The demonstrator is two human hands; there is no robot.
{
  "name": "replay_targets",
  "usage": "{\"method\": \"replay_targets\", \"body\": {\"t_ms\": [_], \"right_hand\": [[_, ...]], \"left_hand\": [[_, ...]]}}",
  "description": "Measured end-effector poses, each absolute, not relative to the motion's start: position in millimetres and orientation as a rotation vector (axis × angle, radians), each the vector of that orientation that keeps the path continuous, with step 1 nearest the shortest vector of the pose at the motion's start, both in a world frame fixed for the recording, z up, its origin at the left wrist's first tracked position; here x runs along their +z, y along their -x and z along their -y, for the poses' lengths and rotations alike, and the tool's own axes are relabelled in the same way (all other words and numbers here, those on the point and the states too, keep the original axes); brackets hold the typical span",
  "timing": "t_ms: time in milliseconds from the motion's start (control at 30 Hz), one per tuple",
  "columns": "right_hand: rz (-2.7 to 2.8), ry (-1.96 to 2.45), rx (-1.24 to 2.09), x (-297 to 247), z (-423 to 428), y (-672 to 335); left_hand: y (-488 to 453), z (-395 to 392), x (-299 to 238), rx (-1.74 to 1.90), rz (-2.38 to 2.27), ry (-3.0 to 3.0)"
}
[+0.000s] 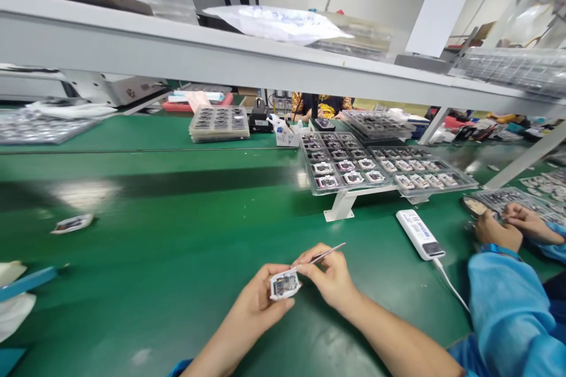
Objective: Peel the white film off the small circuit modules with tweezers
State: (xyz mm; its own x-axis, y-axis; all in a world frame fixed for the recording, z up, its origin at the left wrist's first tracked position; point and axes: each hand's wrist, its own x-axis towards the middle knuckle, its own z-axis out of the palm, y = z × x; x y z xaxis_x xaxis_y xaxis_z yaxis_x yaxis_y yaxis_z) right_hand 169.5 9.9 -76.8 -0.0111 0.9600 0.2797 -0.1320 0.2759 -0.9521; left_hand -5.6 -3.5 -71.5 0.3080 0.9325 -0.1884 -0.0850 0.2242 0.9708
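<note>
Over the green bench, clear trays of modules sit on a stand. The left hand firmly grips a white module between thumb and fingers above the bench, while the right hand pinches slim tweezers narrowly, their tips at the module's edge.

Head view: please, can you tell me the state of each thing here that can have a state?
Left hand: gripping the white-framed circuit module
White-framed circuit module: held up, board showing
Right hand: pinching the tweezers
Tweezers: held against the module's edge
Clear tray: on a stand, pockets filled
Power bank: lying flat, white cable attached
Loose module: lying alone on the green bench
</note>
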Motion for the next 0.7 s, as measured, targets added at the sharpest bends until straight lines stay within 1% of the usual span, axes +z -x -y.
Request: {"method": "replay_targets", "body": {"t_ms": [200, 400, 533, 700], "right_hand": [[1.131, 0.945, 1.16, -86, -20, -170], [1.024, 0.985, 1.146, -91, -33, -175], [0.981, 1.0, 1.168, -97, -40, -175], [0.964, 1.019, 1.2, -104, -44, -172]], "left_hand": [[6, -10, -85, 0.886, -1.04, -1.259], [8, -22, -86, 0.941, -1.119, -1.39], [13, -30, -89, 0.977, -1.266, -1.552], [26, -51, -94, 1.106, -1.541, -1.758]]}}
